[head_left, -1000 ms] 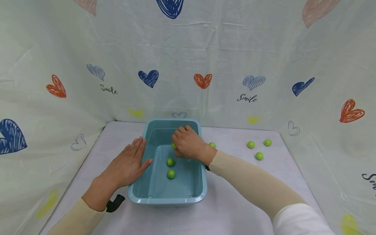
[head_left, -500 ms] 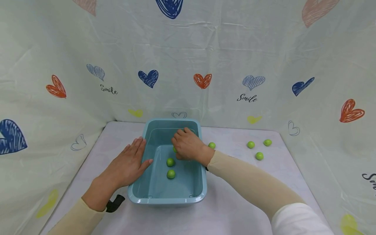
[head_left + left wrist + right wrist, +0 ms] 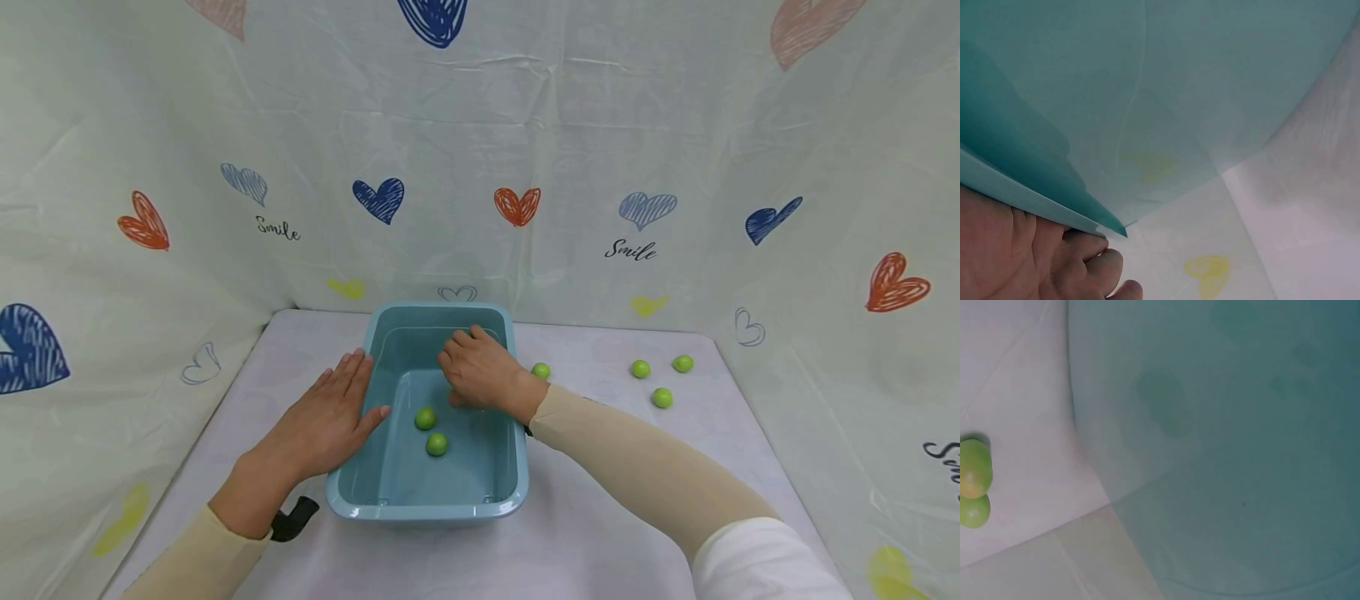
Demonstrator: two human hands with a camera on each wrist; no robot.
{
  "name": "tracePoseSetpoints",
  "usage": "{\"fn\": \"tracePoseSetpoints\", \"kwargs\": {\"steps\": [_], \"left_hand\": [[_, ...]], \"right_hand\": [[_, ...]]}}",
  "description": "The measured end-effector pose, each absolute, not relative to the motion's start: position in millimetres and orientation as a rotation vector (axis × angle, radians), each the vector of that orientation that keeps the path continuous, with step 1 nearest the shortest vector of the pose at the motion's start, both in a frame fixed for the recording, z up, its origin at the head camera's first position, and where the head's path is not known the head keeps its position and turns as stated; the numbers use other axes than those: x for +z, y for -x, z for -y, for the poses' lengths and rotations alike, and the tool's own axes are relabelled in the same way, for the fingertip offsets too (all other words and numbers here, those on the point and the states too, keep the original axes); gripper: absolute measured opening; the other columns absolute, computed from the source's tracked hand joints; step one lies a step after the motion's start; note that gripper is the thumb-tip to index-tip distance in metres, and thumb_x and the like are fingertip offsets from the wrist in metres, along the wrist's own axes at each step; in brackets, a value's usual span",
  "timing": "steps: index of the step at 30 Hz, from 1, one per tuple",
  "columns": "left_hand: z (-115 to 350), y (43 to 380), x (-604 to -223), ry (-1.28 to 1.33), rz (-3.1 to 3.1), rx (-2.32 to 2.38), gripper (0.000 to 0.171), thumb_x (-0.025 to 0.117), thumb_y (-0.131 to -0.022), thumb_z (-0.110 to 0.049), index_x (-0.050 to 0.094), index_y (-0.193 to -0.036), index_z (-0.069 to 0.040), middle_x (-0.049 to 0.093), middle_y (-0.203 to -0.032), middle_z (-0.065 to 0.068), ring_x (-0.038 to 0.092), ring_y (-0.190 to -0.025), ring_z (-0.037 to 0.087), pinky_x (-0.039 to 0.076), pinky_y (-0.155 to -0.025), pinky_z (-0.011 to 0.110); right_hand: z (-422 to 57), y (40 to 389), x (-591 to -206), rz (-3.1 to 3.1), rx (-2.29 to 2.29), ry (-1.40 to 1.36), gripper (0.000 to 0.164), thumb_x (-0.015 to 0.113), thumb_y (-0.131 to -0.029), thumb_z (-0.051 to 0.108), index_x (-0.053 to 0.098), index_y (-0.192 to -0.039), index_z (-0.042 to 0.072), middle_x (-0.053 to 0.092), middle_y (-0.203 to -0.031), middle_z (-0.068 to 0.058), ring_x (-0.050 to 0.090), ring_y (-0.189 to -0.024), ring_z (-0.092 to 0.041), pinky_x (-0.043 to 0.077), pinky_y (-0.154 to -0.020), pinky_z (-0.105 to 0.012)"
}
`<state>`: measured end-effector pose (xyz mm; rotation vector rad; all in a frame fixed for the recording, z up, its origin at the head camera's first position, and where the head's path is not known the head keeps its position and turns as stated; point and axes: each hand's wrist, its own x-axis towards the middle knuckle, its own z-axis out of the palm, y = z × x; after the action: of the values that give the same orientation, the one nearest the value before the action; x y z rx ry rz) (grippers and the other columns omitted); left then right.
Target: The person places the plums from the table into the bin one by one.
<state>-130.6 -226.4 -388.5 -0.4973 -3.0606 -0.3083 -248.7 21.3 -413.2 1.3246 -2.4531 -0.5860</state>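
A light blue plastic basin [image 3: 427, 512] stands on the table, with two small round green fruits [image 3: 437, 444] visible on its floor. My left hand [image 3: 318, 425] lies along the basin's left rim, fingers straight and thumb over the edge. In the left wrist view, some fingers [image 3: 1085, 269] show along the outside of the rim [image 3: 1041, 203]. My right hand [image 3: 483, 371] is inside the basin at the far right, back up, fingers bent downward. What lies under its fingers is hidden. The right wrist view shows the basin wall [image 3: 1241, 487] but not the hand.
One green fruit [image 3: 541, 371] sits on the table just right of the basin, partly behind the right wrist. Three more, including a nearer fruit [image 3: 662, 397], lie farther right. A white heart-printed sheet [image 3: 585, 150] hangs around the table [image 3: 600, 533].
The green fruit that showed at my right fingertips has gone from sight. One fruit in the basin has shifted slightly left. My right hand dipped a little, then held still; the left stayed put.
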Motion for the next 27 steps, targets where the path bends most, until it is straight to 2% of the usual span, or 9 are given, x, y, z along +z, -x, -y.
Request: {"fn": "tracePoseSetpoints", "kwargs": {"steps": [8,12,20,27], "left_hand": [[227,131,-389,0.498,3.070,-0.312,0.079,0.056,-0.109,-0.040,0.028,-0.160,0.014,0.026,-0.168,0.033,0.027,-0.157,0.050,0.030,-0.124,0.065],[227,132,-390,0.493,3.076,-0.315,0.079,0.055,-0.109,-0.041,0.028,-0.160,0.013,0.026,-0.169,0.032,0.027,-0.157,0.050,0.029,-0.124,0.065],[226,132,-389,0.492,3.070,-0.330,0.079,0.056,-0.109,-0.040,0.027,-0.160,0.013,0.026,-0.169,0.032,0.026,-0.157,0.049,0.029,-0.125,0.065],[226,131,-388,0.482,3.072,-0.333,0.079,0.056,-0.109,-0.040,0.028,-0.160,0.014,0.026,-0.168,0.032,0.026,-0.157,0.049,0.029,-0.124,0.066]], "right_hand": [[-25,250,-413,2.365,-0.394,-1.275,0.017,0.065,-0.094,0.031,0.061,-0.087,0.016,0.060,-0.084,0.001,0.049,-0.081,-0.019,0.038,-0.075,-0.034],[-29,251,-411,2.282,-0.276,-1.230,0.013,0.062,-0.095,0.023,0.059,-0.084,0.016,0.058,-0.081,-0.001,0.048,-0.077,-0.019,0.035,-0.071,-0.034],[-48,253,-399,2.219,-0.181,-1.127,0.013,0.064,-0.095,0.022,0.062,-0.087,0.012,0.060,-0.085,-0.004,0.053,-0.082,-0.023,0.041,-0.074,-0.036],[-85,260,-395,2.271,-0.038,-1.036,0.019,0.069,-0.097,0.025,0.062,-0.093,0.007,0.060,-0.089,-0.008,0.052,-0.085,-0.027,0.044,-0.077,-0.041]]}}
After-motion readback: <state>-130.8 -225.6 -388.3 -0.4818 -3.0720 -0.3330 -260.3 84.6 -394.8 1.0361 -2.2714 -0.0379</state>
